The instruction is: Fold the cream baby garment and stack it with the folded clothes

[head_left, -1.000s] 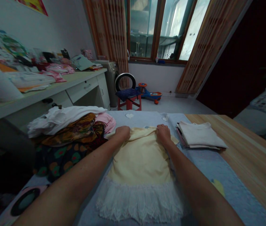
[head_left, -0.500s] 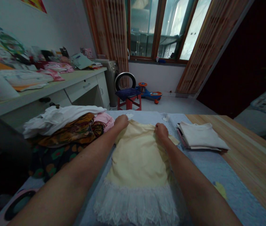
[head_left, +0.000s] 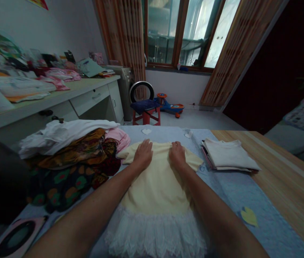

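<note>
A pale yellow child's dress [head_left: 158,190] with short sleeves and a white lace skirt [head_left: 154,229] lies spread on the blue cloth, its neckline away from me. On the left of its chest, below the shoulder, my left hand [head_left: 143,154] rests flat with the fingers stretched forward. My right hand [head_left: 177,153] lies on the opposite side near the neckline, its fingers pointing forward over the fabric. Both sleeves reach out beyond the hands. The right forearm covers part of the dress's side.
Left of the dress is a heap of loose clothes [head_left: 79,157], white, brown-patterned, dark and pink. A folded stack of clothes [head_left: 228,154] sits at the right on the blue cloth [head_left: 221,200]. A pink item with a black oval [head_left: 17,238] lies front left. Beyond the table stands a red stool [head_left: 146,116].
Both hands have let go of the shoulders and come down onto the dress, the left moving inward and nearer. The left sleeve now lies spread outward.
</note>
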Motion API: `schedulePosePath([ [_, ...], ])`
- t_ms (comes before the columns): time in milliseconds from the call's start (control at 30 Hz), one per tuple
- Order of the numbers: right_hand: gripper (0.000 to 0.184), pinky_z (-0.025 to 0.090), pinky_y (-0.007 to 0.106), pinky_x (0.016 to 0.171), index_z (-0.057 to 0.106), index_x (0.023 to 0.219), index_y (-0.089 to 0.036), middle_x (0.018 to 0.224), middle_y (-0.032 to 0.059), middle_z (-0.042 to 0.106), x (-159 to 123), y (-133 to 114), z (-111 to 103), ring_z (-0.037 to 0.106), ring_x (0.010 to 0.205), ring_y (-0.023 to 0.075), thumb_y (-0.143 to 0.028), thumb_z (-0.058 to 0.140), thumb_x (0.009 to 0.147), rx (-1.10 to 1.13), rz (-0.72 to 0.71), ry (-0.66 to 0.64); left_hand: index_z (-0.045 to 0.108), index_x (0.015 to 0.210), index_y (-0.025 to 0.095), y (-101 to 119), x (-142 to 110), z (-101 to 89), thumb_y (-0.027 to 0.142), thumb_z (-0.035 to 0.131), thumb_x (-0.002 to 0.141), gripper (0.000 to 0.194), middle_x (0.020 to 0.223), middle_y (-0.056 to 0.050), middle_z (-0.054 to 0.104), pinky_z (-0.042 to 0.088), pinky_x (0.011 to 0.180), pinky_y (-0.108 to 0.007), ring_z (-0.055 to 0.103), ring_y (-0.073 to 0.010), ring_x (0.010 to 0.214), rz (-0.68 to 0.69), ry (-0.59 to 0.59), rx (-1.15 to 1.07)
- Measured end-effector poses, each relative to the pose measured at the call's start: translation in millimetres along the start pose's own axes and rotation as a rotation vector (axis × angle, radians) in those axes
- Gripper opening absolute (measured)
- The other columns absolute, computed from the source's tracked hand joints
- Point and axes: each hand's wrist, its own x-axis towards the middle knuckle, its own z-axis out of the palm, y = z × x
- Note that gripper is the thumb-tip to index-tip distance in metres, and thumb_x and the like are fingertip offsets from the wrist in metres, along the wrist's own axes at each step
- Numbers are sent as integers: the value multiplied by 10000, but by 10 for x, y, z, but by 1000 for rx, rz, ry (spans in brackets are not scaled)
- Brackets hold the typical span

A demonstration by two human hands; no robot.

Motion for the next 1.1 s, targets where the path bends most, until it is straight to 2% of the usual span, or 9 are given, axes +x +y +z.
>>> schedulePosePath([
  [67, 414, 298, 310, 1063, 491, 1344, -127, 1431, 153, 475, -60, -48, 38, 428, 1297, 230, -258, 384, 966, -8, -142, -56, 409, 1431, 122, 3, -46, 41, 335, 381, 971, 508, 1555, -144, 338, 199, 1185, -391, 255, -257, 1457, 101, -92, -14],
  [167, 516, 215, 379, 1130, 394, 1439, -130, 1548, 137, 347, -92, -26, 95, 288, 1416, 243, -387, 355, 994, -45, -263, -147, 409, 1447, 194, -21, -97, 58, 474, 393, 964, 559, 1555, -119, 349, 216, 1169, -453, 263, -296, 1451, 86, -187, -8],
  [400, 606, 171, 416, 1151, 305, 1506, -130, 1588, 126, 266, 54, 270, 92, 229, 1452, 262, -468, 279, 1003, -119, -115, -193, 342, 1497, 264, -75, -139, -20, 623, 371, 926, 675, 1589, -133, 266, 159, 1164, -519, 153, -371, 1473, -84, -227, 25],
  [533, 610, 181, 454, 1145, 312, 1502, -103, 1585, 148, 263, 32, 354, 37, 211, 1457, 302, -444, 283, 998, -142, -18, -200, 328, 1506, 223, -35, -201, -33, 569, 378, 942, 663, 1596, -159, 233, 163, 1162, -521, 148, -365, 1476, -131, -257, 32],
  [600, 616, 162, 483, 1148, 307, 1503, -97, 1592, 153, 239, -58, 336, 24, 180, 1464, 324, -437, 302, 990, -152, -18, -180, 357, 1492, 198, 9, -282, -21, 495, 390, 958, 612, 1599, -153, 226, 153, 1171, -509, 145, -335, 1483, -77, -243, 33],
  [700, 594, 137, 470, 1159, 299, 1509, -134, 1600, 129, 228, -240, 296, 18, 169, 1472, 285, -421, 313, 990, -134, -162, -189, 377, 1479, 209, 71, -429, -4, 455, 386, 970, 565, 1597, -118, 253, 175, 1174, -485, 177, -299, 1481, 55, -224, -2],
  [800, 556, 171, 435, 1153, 334, 1493, -180, 1592, 104, 265, -358, 349, -15, 220, 1459, 245, -425, 314, 994, -117, -270, -228, 381, 1477, 216, 91, -538, -15, 481, 382, 970, 572, 1580, -112, 300, 206, 1163, -478, 216, -317, 1467, 79, -215, -22],
  [967, 505, 243, 443, 1119, 395, 1450, -152, 1564, 120, 325, -333, 587, -163, 280, 1426, 279, -350, 324, 991, -186, -138, -189, 410, 1462, 183, 54, -654, -112, 449, 404, 967, 563, 1567, -138, 319, 198, 1167, -477, 226, -330, 1462, 92, -218, -30],
  [1100, 502, 238, 444, 1115, 414, 1439, -125, 1544, 142, 354, -429, 592, -219, 285, 1414, 323, -277, 375, 962, -237, -58, -116, 436, 1446, 193, 19, -863, -238, 399, 435, 955, 532, 1558, -134, 340, 214, 1155, -508, 266, -341, 1445, 80, -254, -48],
])
